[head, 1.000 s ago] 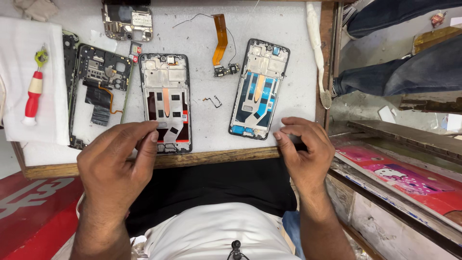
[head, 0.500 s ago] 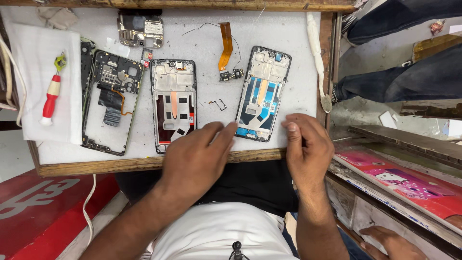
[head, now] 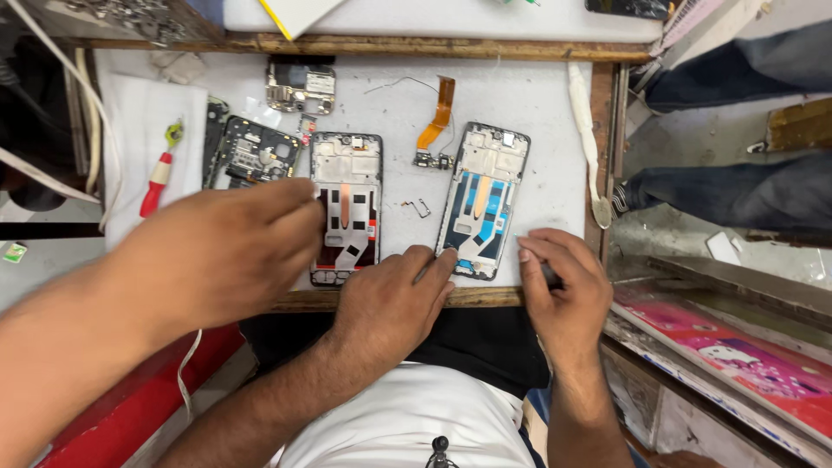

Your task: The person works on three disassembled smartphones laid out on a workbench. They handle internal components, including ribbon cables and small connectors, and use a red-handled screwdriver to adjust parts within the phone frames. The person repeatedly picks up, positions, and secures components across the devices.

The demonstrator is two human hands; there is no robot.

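Observation:
My left hand [head: 390, 295] rests on the front edge of the white worktop [head: 520, 95], fingers spread, index tip touching the lower left corner of an opened phone frame with blue parts [head: 481, 204]. My right hand [head: 563, 282] sits just right of that frame's lower end, fingers curled on a small dark tool. A second opened phone frame [head: 347, 204], red and white inside, lies to the left. Another person's hand [head: 225, 251] reaches in from the left, its fingertips at that frame's left edge.
A third phone with dark boards [head: 251, 156], a loose circuit module [head: 299, 87], an orange flex cable [head: 438, 117] and a small metal clip [head: 420, 208] lie on the worktop. A red-handled screwdriver [head: 156, 186] lies on a white cloth. Someone's legs in jeans [head: 737, 191] are at right.
My left hand slid right, from the middle phone frame to the blue one's lower corner. Another person's hand came in from the left. My right hand barely moved.

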